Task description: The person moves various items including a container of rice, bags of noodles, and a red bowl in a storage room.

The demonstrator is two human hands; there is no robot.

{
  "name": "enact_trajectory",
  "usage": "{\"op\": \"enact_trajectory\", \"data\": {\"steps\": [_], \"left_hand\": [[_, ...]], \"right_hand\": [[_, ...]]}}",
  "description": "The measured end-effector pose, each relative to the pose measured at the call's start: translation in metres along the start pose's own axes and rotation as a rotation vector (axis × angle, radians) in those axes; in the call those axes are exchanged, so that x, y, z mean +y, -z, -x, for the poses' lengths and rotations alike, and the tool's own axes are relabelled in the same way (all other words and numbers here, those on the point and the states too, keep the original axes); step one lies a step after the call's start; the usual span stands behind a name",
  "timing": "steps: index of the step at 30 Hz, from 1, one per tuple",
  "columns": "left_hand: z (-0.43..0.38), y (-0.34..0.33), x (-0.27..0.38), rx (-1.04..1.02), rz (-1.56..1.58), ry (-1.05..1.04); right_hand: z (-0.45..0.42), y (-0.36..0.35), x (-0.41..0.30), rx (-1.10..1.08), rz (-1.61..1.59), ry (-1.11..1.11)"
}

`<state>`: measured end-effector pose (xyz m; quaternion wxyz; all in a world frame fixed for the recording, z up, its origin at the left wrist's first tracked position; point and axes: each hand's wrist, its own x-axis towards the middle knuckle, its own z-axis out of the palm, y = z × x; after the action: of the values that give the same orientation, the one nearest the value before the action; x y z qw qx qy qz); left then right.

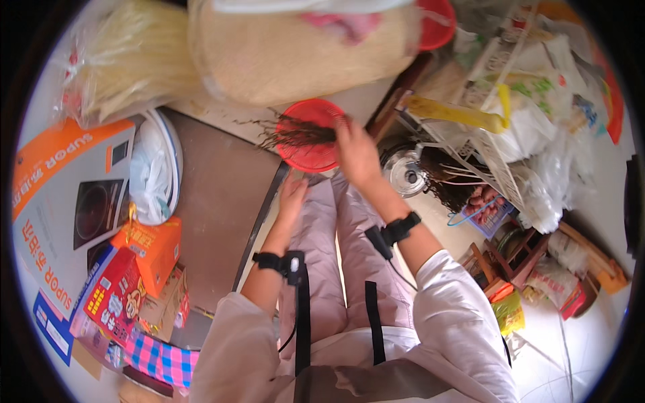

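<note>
My right hand (357, 151) grips a bundle of dark, thin, dried stalks (307, 133) by its right end. The stalks lie across the mouth of a round red plastic basin (313, 160), and their loose tips stick out past its left rim. My left hand (293, 189) is just below the basin's lower left rim, near my knee; its fingers are blurred and partly hidden, so whether it touches the basin is unclear. Both wrists carry black straps with small devices.
A large clear container of pale grain (302, 60) stands beyond the basin, with bagged noodle-like sticks (141, 60) to its left. A brown tabletop (216, 201) and a cooker box (65, 211) are at left. At right are a white wire rack (496, 171), a metal lid (404, 174) and a purple basket (486, 216).
</note>
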<state>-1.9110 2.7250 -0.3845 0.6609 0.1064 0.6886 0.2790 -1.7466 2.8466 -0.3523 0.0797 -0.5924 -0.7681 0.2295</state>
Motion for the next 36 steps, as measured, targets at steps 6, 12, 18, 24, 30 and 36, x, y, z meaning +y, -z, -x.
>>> {"op": "enact_trajectory", "data": {"steps": [6, 12, 18, 24, 30, 36], "left_hand": [[0.073, 0.095, -0.049, 0.020, -0.325, 0.015], [0.150, 0.184, -0.076, 0.050, -0.511, 0.058], [0.195, 0.207, -0.058, -0.094, -0.623, 0.060], [0.200, 0.196, 0.001, -0.112, -1.044, -0.170], [0.224, 0.141, 0.019, -0.210, -1.225, -0.334], [0.231, 0.108, -0.035, -0.308, -1.177, -0.489]], "right_hand": [[0.132, 0.064, 0.009, -0.269, -0.321, 0.088], [0.295, 0.134, 0.068, -0.771, 0.237, -0.347], [0.420, 0.199, 0.064, -0.360, -0.014, -0.649], [0.525, 0.167, 0.013, 0.013, -0.393, -0.819], [0.686, 0.091, -0.029, -0.056, -0.690, -1.173], [0.809, 0.016, -0.073, 0.443, -1.220, -1.538]]}}
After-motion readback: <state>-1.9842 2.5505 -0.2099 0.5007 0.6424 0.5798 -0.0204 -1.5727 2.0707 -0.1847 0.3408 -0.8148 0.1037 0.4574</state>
